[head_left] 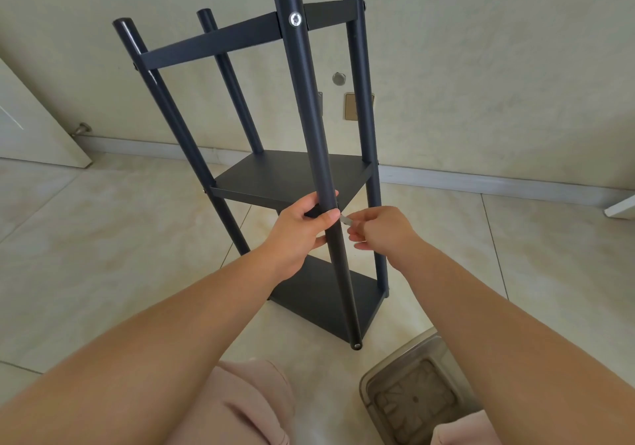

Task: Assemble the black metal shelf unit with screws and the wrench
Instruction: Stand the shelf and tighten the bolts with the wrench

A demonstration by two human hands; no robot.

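Head view: shelf unit (pixel 292 180) stands upright on the tiled floor near the far wall, its near front post (pixel 309 118) already bolted at the top by a screw (pixel 295 19). Left hand (pixel 299 235) wraps that post at middle-shelf height; right hand (pixel 381 230) pinches a small silvery piece (pixel 345 219) — wrench or screw, I cannot tell — against the post's right side. Likely step: fastening the middle shelf. Next move calls for holding the post steady while turning.

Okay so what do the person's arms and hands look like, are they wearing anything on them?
Both forearms are bare up to the frame edge: no sleeves, gloves, watch or bracelet show. The left hand and right hand carry no visible rings on the fingers. Nails look short and unpainted. Light pink fabric covers the knees below.
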